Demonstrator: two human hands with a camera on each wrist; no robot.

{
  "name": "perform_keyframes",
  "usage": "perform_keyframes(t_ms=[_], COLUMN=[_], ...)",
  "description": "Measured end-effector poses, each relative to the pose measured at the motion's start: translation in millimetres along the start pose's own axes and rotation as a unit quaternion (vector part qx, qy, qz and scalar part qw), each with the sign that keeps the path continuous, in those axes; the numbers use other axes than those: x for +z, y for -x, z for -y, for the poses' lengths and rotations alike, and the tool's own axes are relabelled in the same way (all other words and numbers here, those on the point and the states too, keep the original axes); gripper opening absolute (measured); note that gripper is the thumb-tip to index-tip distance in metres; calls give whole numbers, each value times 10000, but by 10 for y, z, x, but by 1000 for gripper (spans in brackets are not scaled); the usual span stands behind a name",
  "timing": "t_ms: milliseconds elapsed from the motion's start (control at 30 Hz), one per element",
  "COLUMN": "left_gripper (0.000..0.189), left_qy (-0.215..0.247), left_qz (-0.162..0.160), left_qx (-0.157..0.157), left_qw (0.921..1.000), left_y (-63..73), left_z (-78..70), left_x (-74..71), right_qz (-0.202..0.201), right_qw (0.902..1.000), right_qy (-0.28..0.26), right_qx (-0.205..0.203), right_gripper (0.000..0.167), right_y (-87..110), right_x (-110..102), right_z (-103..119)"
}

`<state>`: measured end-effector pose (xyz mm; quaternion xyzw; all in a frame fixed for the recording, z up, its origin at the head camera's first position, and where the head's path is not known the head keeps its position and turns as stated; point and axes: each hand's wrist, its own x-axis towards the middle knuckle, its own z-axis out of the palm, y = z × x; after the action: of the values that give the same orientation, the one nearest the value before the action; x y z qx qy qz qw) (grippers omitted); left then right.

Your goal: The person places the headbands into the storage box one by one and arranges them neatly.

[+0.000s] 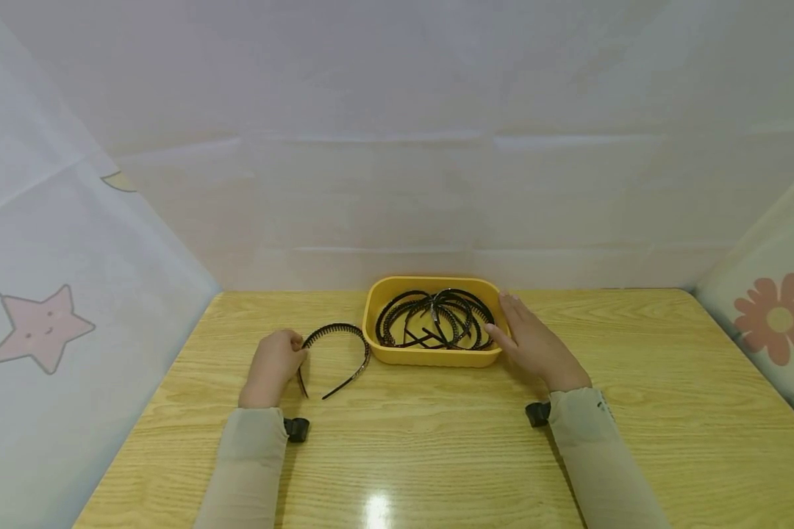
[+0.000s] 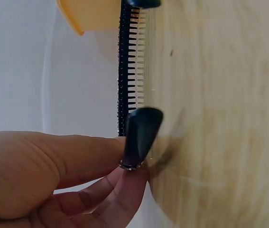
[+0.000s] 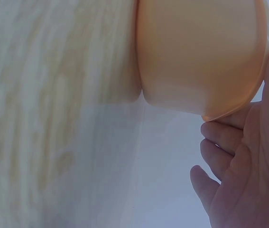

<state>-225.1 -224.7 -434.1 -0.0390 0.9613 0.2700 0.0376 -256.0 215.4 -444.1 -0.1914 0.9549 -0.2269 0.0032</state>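
Observation:
In the head view, my left hand (image 1: 276,364) pinches a black toothed headband (image 1: 336,325) by the left side of its arch. The left wrist view shows thumb and fingers on the band close to one dark, flat end (image 2: 143,133), with comb teeth along its inner side. Just to its right stands a yellow plastic basket (image 1: 437,358) with several black headbands (image 1: 437,316) lying tangled inside. My right hand (image 1: 536,342) rests against the basket's right side, fingers extended along the rim and thumb at its front corner. From the right wrist, the basket's outer wall (image 3: 196,57) shows beside the fingers.
Everything stands on a light wood-grain table (image 1: 397,433). A pale cloth wall (image 1: 397,184) rises right behind the basket, with printed cloth sides at left and right bearing a pink star (image 1: 43,327) and a red flower (image 1: 779,319).

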Motion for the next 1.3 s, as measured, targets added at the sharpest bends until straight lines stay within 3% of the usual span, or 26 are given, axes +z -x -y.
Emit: perform_keyframes(t_ms=[767,1300], left_gripper=[30,34], left_qy=[203,619], left_qz=[-198,-801], left_qx=[-9,-114], left_qw=[9996,9948], left_y=[19,56], left_z=[10,-23], left_x=[-81,-189], right_qz=[-27,-233], right_qw=[9999,9982], right_qy=[147,492], right_qx=[-22,-268], right_gripper=[78,76], right_y=[4,4], right_x=[3,-22], right_z=[8,35])
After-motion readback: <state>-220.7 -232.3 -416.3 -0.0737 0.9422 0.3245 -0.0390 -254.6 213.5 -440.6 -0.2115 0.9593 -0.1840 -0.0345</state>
